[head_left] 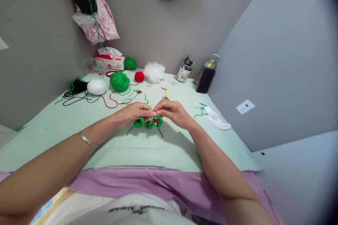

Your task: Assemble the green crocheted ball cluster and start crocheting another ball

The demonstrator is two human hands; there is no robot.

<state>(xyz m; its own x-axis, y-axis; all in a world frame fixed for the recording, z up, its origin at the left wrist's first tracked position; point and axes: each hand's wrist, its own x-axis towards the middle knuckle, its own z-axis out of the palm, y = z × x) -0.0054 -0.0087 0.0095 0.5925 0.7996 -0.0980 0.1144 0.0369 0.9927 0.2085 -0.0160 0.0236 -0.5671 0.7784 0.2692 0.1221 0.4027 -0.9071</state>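
Note:
Close above the front part of the table, my left hand (139, 110) and my right hand (171, 109) meet with their fingertips pinched together. Between and under them hangs a green crocheted piece (149, 124) made up of several small lobes, with red and white showing on its right side. A green yarn tail dangles at its left and a black one at its right. The fingers hide the spot where they pinch, so any thread or needle there cannot be made out. Just beyond my right hand lies a small yellow-handled tool (166, 93), partly covered by the fingers.
Behind my hands are a green yarn ball (119, 81), a white yarn ball (96, 87), black yarn (78, 86), a red ball (139, 76) and white stuffing (154, 72). At the back right stand a jar (183, 74) and a phone (206, 81). White cloth (217, 119) lies right.

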